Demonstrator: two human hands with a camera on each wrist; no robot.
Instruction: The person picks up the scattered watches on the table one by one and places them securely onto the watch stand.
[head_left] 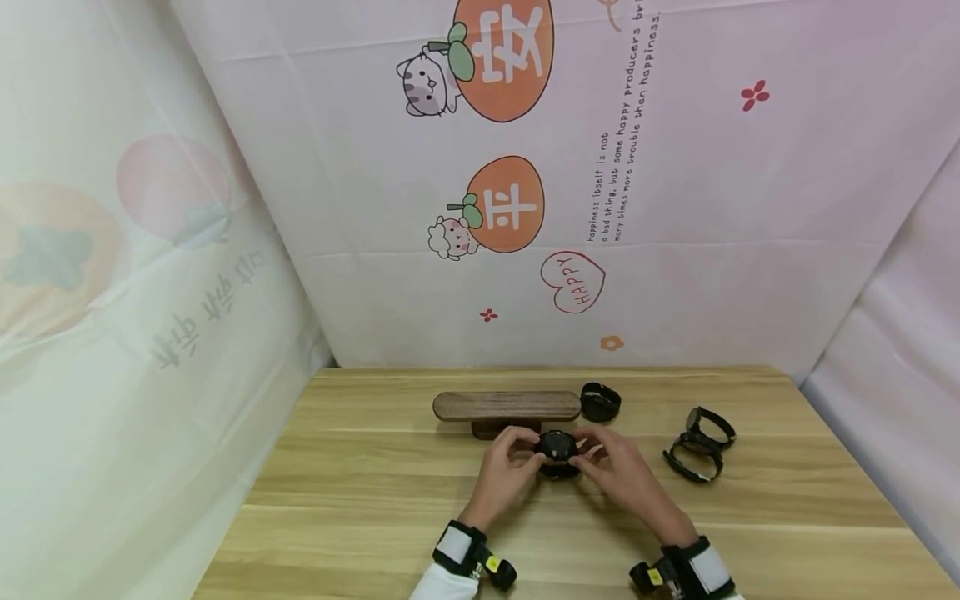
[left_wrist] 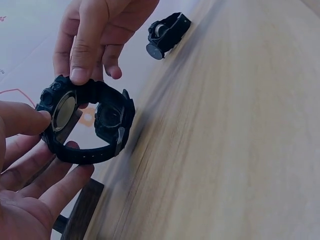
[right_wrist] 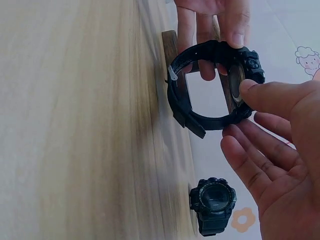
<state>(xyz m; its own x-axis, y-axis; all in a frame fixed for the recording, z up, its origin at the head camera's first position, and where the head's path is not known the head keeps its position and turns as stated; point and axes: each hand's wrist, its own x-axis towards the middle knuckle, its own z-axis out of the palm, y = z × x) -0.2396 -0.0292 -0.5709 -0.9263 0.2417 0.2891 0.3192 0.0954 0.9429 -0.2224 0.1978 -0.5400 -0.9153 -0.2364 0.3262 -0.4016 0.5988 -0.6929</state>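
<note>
A black digital wristwatch (head_left: 558, 446) is held between my two hands above the wooden table, its strap buckled into a loop. With thumb and fingers my left hand (head_left: 504, 473) pinches the left side of the watch case. My right hand (head_left: 621, 477) pinches its right side the same way. The left wrist view shows the silvery back of the case, and my left thumb (left_wrist: 27, 119) touches its edge. Just beyond the hands is a dark wooden watch stand (head_left: 507, 406) with a rounded bar, partly hidden by the left hand.
Another black watch (head_left: 601, 402) stands by the right end of the bar. Farther right, two more black watches (head_left: 697, 457) with looped straps lie against each other on the table (head_left: 360, 500). A printed cloth (head_left: 375, 308) hangs behind the table's back edge.
</note>
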